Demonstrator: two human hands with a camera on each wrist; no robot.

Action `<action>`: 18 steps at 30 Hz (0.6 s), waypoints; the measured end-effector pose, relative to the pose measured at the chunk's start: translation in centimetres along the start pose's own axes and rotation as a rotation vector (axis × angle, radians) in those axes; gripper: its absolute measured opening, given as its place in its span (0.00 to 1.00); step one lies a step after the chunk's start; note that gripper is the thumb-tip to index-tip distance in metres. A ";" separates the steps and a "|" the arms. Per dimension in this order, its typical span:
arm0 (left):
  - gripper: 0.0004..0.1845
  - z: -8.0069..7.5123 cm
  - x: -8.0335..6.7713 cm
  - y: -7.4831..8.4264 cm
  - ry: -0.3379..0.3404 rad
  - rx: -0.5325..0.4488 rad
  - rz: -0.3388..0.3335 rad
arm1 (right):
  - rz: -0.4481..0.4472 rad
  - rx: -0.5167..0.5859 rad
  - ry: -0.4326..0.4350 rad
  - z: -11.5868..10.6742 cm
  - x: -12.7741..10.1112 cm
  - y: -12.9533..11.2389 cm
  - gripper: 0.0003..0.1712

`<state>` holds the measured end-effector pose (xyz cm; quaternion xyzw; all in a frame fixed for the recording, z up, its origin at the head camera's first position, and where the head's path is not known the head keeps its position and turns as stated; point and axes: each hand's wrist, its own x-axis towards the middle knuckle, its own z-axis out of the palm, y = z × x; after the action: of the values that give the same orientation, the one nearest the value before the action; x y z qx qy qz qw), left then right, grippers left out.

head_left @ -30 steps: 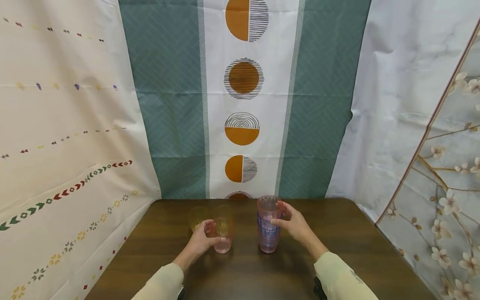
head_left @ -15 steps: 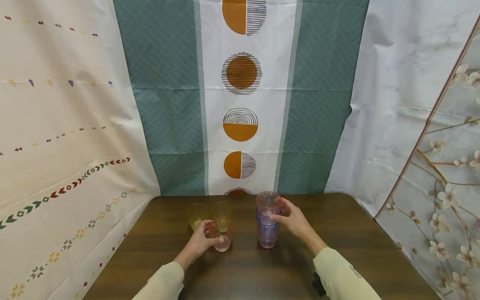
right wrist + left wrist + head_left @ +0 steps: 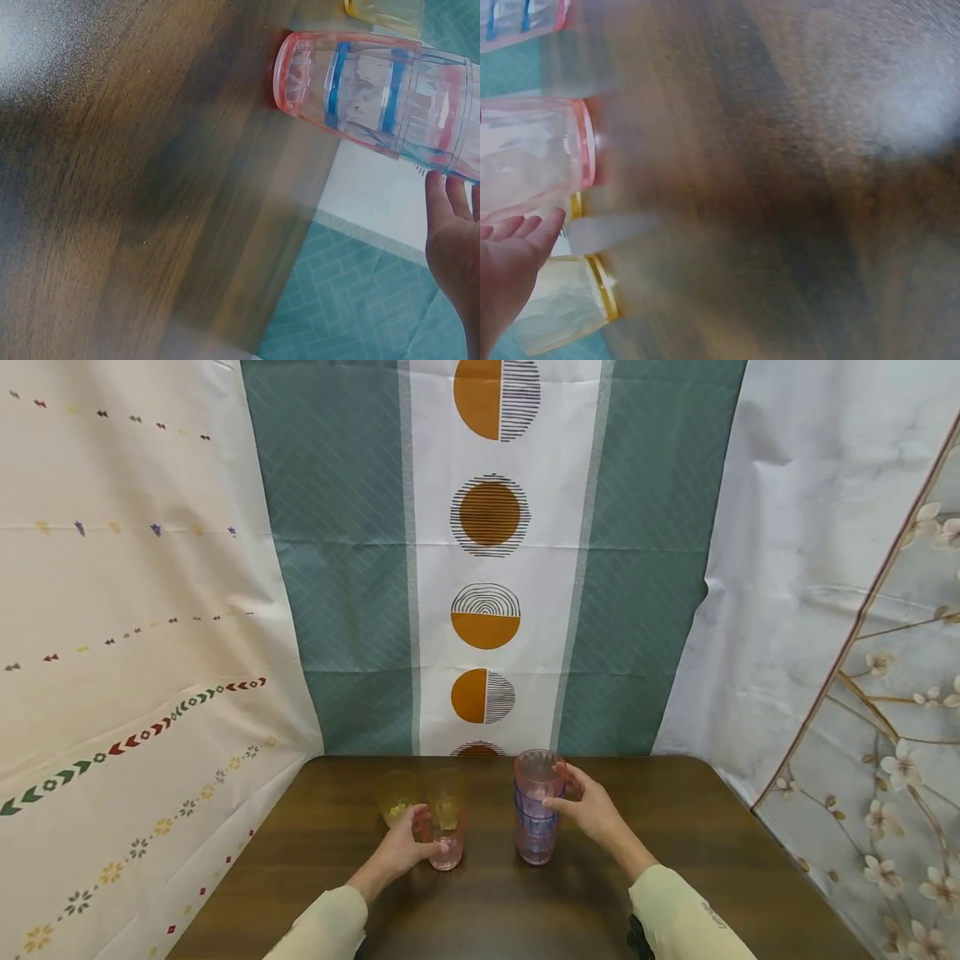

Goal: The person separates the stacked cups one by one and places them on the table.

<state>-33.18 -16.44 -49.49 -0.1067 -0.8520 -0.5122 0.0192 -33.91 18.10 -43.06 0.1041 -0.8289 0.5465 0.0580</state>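
On the left, my left hand (image 3: 405, 845) curls its thumb and fingers round the side of a clear pink tumbler (image 3: 448, 852). Its fingertips also show against that tumbler in the left wrist view. Just behind it is a clear yellow tumbler (image 3: 447, 783), partly covered; another yellow tumbler (image 3: 396, 792) stands behind the hand. To the right rises an upright stack of nested tumblers (image 3: 536, 835), blue ones between pink ones. My right hand (image 3: 591, 803) holds the top pink tumbler (image 3: 537, 770), its fingers behind the wall and its thumb in front.
The tumblers stand on a dark brown wooden table (image 3: 480, 914). A teal and white patterned cloth (image 3: 487, 577) hangs behind the far edge. More cloths hang on the left (image 3: 135, 610) and right (image 3: 810, 610).
The left hand shifts slightly toward me at the pink tumbler. The right hand stays at the top of the stack. The head view tilts a little and comes back.
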 end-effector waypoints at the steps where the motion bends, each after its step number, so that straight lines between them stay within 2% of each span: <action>1: 0.49 0.0 0.0 0.1 -0.006 0.009 -0.005 | 0.007 0.004 0.003 0.0 -0.1 0.1 0.45; 9: 0.54 -0.8 0.2 1.7 0.003 0.010 -0.044 | 0.005 0.000 0.007 -0.2 -0.3 0.0 0.46; 14: 0.51 -1.6 0.9 2.8 0.031 -0.032 -0.021 | 0.004 0.014 0.000 -0.1 -0.3 0.1 0.46; 18: 0.51 -2.3 1.8 4.3 0.035 -0.044 -0.002 | 0.014 0.027 0.000 -0.1 -0.2 0.2 0.45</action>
<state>-34.29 -16.23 -44.44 -0.0971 -0.8403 -0.5325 0.0313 -33.74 18.28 -43.23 0.0990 -0.8221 0.5582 0.0526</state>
